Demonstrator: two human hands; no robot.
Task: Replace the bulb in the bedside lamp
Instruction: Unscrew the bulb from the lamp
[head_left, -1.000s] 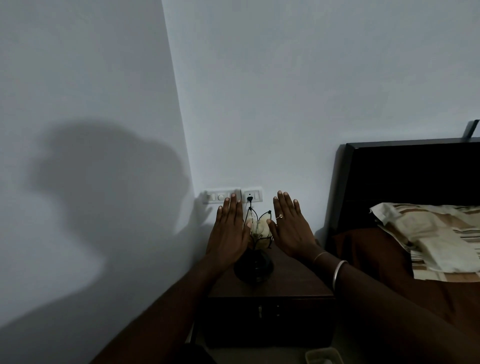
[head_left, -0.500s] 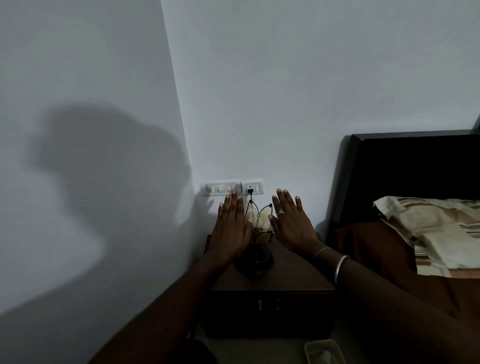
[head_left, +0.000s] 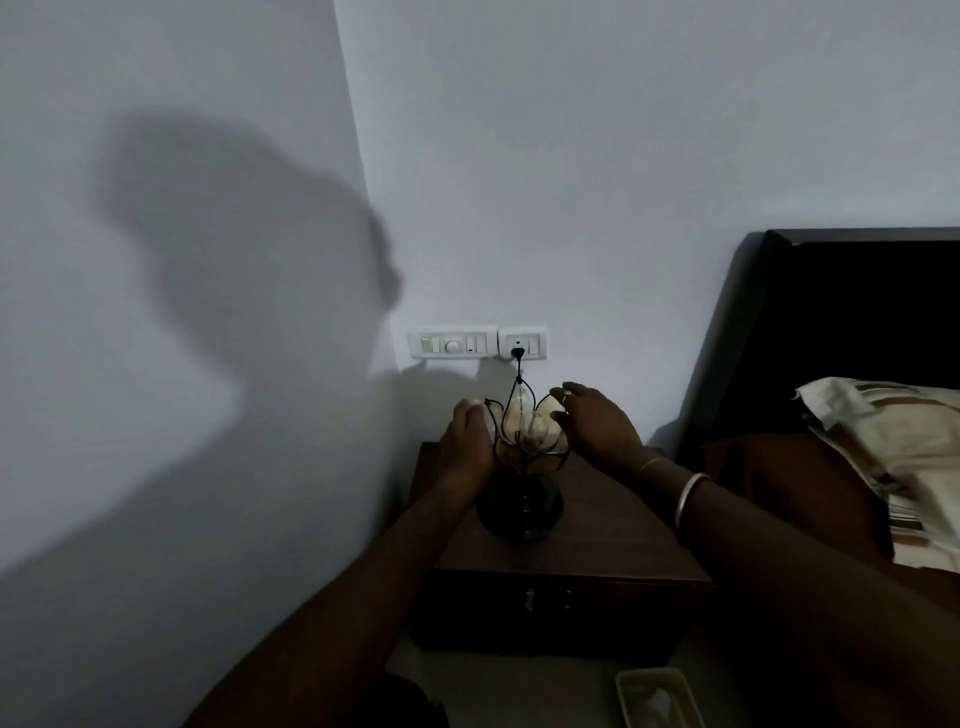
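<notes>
The bedside lamp stands on a dark wooden bedside table. It has a round dark base and a pale petal-shaped shade framed in black wire. Inside the shade a glass bulb shows faintly, unlit. My left hand is curled against the left petal. My right hand, wearing a ring and bangles, has its fingertips pinched on the right petal's tip. The lamp's cord runs up to a black plug in the wall socket.
The room is dim. A white switch plate sits on the wall beside the socket. A dark headboard and a striped pillow are at the right. A pale tray lies on the floor below the table's drawer front.
Both hands were flat with fingers stretched out beside the lamp. They have now lowered and curled in onto the shade's petals. The view has also shifted down a little.
</notes>
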